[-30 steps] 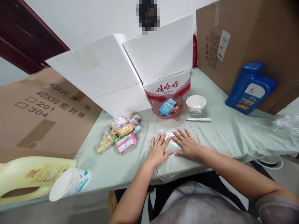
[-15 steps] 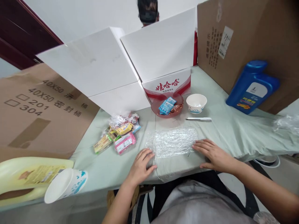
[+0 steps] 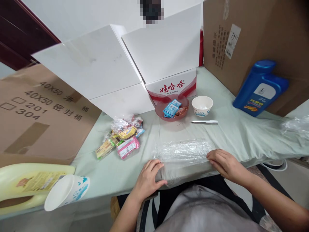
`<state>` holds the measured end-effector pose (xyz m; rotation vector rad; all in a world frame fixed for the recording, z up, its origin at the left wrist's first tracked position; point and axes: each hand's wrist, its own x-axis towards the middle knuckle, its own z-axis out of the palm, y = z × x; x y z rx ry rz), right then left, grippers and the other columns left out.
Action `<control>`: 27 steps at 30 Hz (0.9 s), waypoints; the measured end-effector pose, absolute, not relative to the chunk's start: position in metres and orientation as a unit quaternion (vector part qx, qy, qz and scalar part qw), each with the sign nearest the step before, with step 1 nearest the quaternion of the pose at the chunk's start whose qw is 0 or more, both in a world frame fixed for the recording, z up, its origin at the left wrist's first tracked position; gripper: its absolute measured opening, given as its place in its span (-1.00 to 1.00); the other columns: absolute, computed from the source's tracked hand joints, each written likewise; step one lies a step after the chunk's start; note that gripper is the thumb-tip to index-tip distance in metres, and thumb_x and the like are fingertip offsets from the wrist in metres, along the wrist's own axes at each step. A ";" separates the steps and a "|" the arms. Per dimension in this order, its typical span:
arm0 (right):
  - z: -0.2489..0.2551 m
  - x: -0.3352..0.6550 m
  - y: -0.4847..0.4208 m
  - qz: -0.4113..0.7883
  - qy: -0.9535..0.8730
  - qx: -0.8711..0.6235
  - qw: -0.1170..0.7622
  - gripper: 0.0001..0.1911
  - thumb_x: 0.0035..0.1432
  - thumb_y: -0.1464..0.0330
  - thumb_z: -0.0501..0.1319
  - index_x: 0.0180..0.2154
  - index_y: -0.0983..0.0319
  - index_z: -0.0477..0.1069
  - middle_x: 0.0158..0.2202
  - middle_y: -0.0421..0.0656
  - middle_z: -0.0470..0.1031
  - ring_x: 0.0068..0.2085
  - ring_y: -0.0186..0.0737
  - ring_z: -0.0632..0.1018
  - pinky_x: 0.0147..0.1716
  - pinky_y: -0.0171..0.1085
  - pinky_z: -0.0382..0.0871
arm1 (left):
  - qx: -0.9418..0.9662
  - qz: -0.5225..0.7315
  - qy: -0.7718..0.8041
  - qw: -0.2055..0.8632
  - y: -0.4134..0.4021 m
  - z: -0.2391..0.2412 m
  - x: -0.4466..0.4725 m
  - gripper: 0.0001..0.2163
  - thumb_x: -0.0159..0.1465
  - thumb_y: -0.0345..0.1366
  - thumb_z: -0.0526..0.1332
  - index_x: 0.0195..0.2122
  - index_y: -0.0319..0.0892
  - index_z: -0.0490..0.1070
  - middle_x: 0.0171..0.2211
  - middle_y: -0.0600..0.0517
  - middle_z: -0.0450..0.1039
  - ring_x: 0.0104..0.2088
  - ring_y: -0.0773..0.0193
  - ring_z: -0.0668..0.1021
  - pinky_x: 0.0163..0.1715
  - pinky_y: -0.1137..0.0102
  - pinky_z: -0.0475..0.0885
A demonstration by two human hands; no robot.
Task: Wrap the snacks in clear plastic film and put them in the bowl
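A crinkled sheet of clear plastic film (image 3: 184, 151) lies on the green cloth near the table's front edge. My left hand (image 3: 149, 176) rests at its lower left corner, fingertips touching the edge and the thumb held apart. At the right end, my right hand (image 3: 228, 166) has its fingers and thumb closed on the film's edge. Beyond the film are a white pen (image 3: 204, 122), a patterned paper bowl (image 3: 202, 105) and a translucent pink bowl (image 3: 159, 112) with blue sachets (image 3: 172, 108) in it. Several wrapped snacks (image 3: 127, 146) are heaped to the left.
White boxes (image 3: 164, 51) stand at the back, with a person's blurred head (image 3: 151, 11) behind. Large cardboard boxes flank the table, left (image 3: 48, 122) and right (image 3: 251, 35). A blue bottle (image 3: 260, 88) stands right; a yellow bottle (image 3: 29, 183) and tilted paper cup (image 3: 69, 192) lie front left.
My right hand has moved right and closed its fingers on the film's edge. The left hand has shifted slightly right and toward me. The film looks narrower from front to back and longer sideways.
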<state>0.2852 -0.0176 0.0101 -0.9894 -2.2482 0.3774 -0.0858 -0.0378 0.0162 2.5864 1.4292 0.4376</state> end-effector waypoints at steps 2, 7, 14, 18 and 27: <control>0.009 0.287 -0.016 0.134 -0.847 -0.394 0.332 -0.84 0.31 0.42 0.03 -0.17 0.22 0.36 -0.27 -0.10 0.52 -0.23 -0.21 0.53 -0.22 -0.22 0.43 | 0.865 0.158 0.466 0.097 -0.037 0.017 -0.083 -0.74 0.15 -0.25 0.33 -0.14 -0.13 0.43 -0.07 -0.09 0.44 -0.04 0.08 0.47 -0.05 0.18 0.45; 0.000 0.287 -0.008 0.120 -0.816 -0.473 0.310 -0.81 0.33 0.35 -0.01 -0.20 0.20 0.36 -0.32 -0.16 0.54 -0.33 -0.22 0.57 -0.33 -0.26 0.42 | 0.838 0.214 0.477 0.157 -0.030 0.020 -0.083 -0.86 0.31 -0.39 0.07 -0.29 -0.14 0.42 -0.23 -0.02 0.50 -0.15 0.23 0.52 -0.12 0.32 0.44; -0.010 0.273 0.013 0.066 -0.760 -0.599 0.245 -0.73 0.34 0.28 -0.04 -0.18 0.20 0.40 -0.25 -0.13 0.58 -0.35 -0.17 0.59 -0.40 -0.26 0.34 | 0.705 0.235 0.641 0.191 0.003 0.011 -0.083 -0.82 0.29 -0.22 0.07 -0.18 -0.13 0.39 -0.43 0.08 0.52 -0.43 0.28 0.56 -0.38 0.42 0.42; -0.010 0.264 0.020 0.024 -0.749 -0.644 0.153 -0.73 0.33 0.28 -0.02 -0.23 0.21 0.43 -0.28 -0.11 0.59 -0.43 -0.19 0.57 -0.50 -0.28 0.19 | 0.684 0.186 0.692 0.137 0.021 0.006 -0.071 -0.80 0.28 -0.24 0.11 -0.12 -0.13 0.40 -0.40 0.04 0.55 -0.36 0.20 0.59 -0.35 0.39 0.41; -0.008 0.260 0.022 0.004 -0.742 -0.663 0.100 -0.72 0.34 0.30 -0.03 -0.24 0.23 0.43 -0.32 -0.10 0.55 -0.46 -0.19 0.54 -0.53 -0.27 0.11 | 0.665 0.140 0.733 -0.017 0.026 -0.001 -0.054 -0.73 0.29 -0.19 0.15 -0.04 -0.18 0.38 -0.33 -0.07 0.53 -0.33 0.13 0.57 -0.34 0.34 0.39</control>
